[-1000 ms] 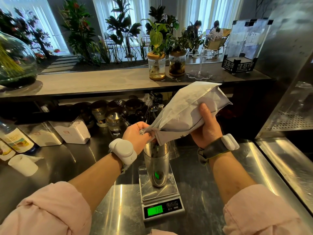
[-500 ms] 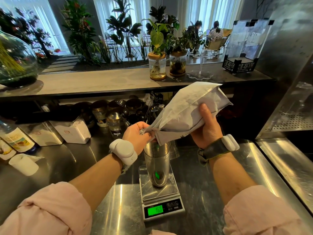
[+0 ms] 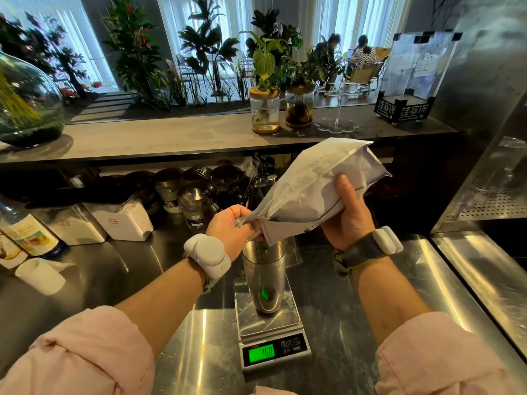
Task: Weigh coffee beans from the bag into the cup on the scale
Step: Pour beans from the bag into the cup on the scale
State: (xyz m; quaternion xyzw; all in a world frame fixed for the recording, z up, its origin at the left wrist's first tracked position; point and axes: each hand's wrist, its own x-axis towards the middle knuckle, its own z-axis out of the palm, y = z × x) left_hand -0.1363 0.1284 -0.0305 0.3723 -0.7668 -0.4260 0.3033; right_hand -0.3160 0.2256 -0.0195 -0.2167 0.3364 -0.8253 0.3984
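Both grasp the bag point(image 3: 310, 192): my left hand point(image 3: 228, 226) pinches its mouth, my right hand point(image 3: 346, 220) clasps its body. The cup point(image 3: 263, 275) stands below them.

Café, seen from behind the bar. The work surface is a stainless steel table point(image 3: 342, 295). On it sits a digital scale point(image 3: 288, 317) carrying a metal cup point(image 3: 263, 277), with a pale bag point(image 3: 308, 192) tipped over the cup. A raised serving ledge point(image 3: 171, 135) runs along the table's far side. Under the ledge: a row of jars and tins point(image 3: 168, 189), two containers point(image 3: 125, 220) of white stuff, and a labelled bottle point(image 3: 31, 238) at far left. Perforated steel tray point(image 3: 484, 201) at right. On the ledge: plant jars point(image 3: 264, 109) and a clear display box point(image 3: 413, 75) on a sign base. Beyond is the seating area, with big leafy plants point(image 3: 205, 47), curtained windows point(image 3: 350, 12) and two people point(image 3: 362, 52) sitting on chairs.
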